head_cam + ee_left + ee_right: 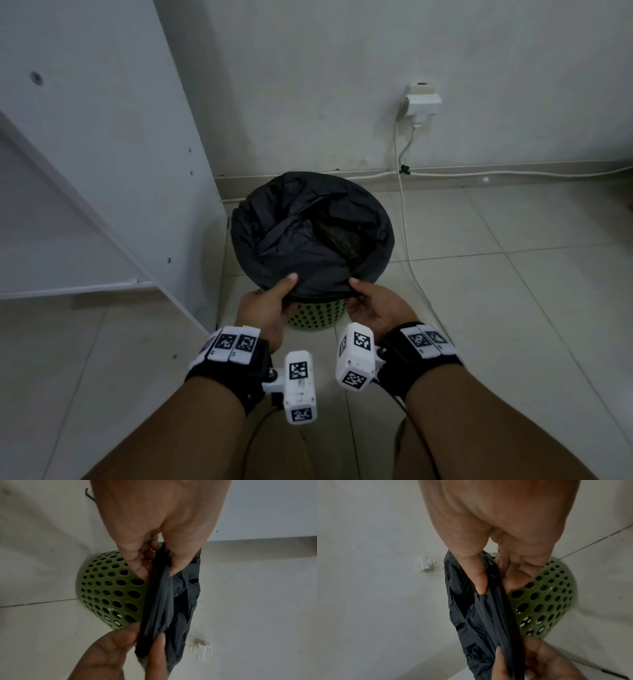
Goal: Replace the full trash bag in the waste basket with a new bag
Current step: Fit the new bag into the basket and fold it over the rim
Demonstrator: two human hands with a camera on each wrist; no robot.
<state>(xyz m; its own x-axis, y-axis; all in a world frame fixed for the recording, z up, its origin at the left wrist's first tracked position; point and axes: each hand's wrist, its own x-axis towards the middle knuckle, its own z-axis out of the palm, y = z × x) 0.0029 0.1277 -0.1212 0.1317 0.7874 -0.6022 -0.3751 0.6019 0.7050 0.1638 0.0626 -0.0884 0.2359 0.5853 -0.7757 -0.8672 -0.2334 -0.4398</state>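
Note:
A green perforated waste basket [317, 313] stands on the tiled floor by the wall, lined with a black trash bag [308, 233] folded over its rim. My left hand [270, 303] pinches the bag's near edge, thumb on top. My right hand [371, 303] pinches the same edge a little to the right. In the left wrist view the left hand [154, 566] grips the black bag [164, 601] against the basket [109, 588]. The right wrist view has the right hand [493, 582] holding the bag [481, 615] beside the basket [544, 601]. The bag's contents are dark and unclear.
A white cabinet panel [102, 154] stands close on the left of the basket. A wall socket with a plug [419, 101] sits at the right, its white cable [406, 233] running down across the floor just right of the basket. Pale floor tiles [513, 308] extend to the right.

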